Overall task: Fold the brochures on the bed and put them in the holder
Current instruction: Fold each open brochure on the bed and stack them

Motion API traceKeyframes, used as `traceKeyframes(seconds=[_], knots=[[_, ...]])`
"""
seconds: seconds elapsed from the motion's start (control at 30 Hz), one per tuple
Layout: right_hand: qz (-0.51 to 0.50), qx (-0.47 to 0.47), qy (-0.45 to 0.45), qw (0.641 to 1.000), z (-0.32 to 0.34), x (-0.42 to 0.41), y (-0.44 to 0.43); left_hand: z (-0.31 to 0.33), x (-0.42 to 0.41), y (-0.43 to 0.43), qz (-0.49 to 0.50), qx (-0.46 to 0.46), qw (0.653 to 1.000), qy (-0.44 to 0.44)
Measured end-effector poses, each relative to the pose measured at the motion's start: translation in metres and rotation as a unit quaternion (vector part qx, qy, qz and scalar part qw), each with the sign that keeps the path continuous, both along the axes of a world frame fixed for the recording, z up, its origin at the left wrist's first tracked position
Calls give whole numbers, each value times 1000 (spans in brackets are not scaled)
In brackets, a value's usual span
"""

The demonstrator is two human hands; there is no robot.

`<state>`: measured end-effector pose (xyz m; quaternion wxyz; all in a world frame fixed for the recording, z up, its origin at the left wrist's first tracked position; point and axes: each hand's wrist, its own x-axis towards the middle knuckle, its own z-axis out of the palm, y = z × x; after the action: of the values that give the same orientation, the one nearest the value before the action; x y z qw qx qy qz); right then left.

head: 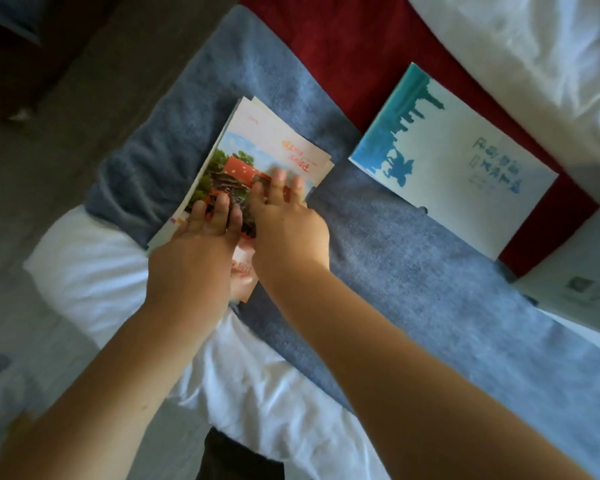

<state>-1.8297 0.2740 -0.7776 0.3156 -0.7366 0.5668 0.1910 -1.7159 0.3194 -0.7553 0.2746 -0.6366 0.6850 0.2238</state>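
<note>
Head view: our left hand [194,258] and right hand [288,230], side by side with fingers straight, press flat on red-and-pink brochure stack [274,140] on blue blanket [395,254] on bed. Blue-and-white brochure [458,168] lies flat to right, across blanket and red runner [326,46].

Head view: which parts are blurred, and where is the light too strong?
In the head view, the fingers of the right hand are blurred; the white sheet at top right is washed out by glare; the floor at top left is dark; the blue brochure looks fairly sharp.
</note>
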Motion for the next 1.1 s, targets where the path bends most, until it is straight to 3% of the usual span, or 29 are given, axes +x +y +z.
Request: traceKeyframes(seconds=[0.13, 0.23, 0.33, 0.4, 0.57, 0.9, 1.1], knots=[[-2, -42, -139, 989, 5, -36, 24, 8, 6, 3, 25, -12, 998, 58], [6, -88, -173, 981, 3, -62, 51, 12, 2, 17, 65, -52, 991, 110], [-30, -179, -141, 973, 1, -94, 80, 5, -25, 35, 42, -177, 970, 161], [-46, -212, -101, 971, 0, -122, 101, -1, -62, 46, 33, -213, 955, 204], [-75, -241, -52, 966, -4, -215, 148, -18, -164, 73, -10, -169, 977, 126], [-192, -240, 6, 952, -2, -333, 208, -26, -278, 89, -167, -167, 960, 150], [-262, -256, 25, 930, -6, -373, 238, -31, -325, 105, -181, -176, 960, 122]])
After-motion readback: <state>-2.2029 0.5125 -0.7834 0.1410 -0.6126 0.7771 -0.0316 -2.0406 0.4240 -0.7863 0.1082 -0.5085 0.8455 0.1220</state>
